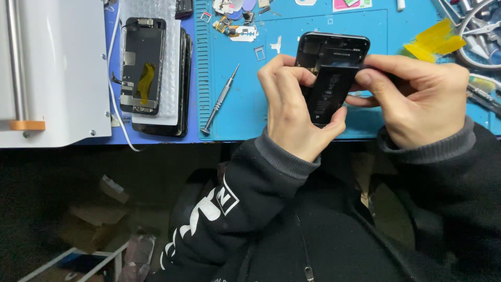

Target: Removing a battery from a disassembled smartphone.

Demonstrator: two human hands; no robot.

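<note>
An opened black phone body [330,68] with its battery showing is held up over the blue work mat [240,109]. My left hand [289,107] wraps its left edge and bottom, thumb under the lower corner. My right hand [417,99] grips the right edge, with the thumb and fingertips pressing near the top of the battery. Both sleeves are black with grey cuffs.
A small screwdriver [219,102] lies on the mat left of my hands. Detached phone screens [143,65] are stacked further left, beside a white machine [52,73]. Small parts [235,26] lie at the mat's far edge; yellow tape [433,39] and metal tools [482,31] sit at the right.
</note>
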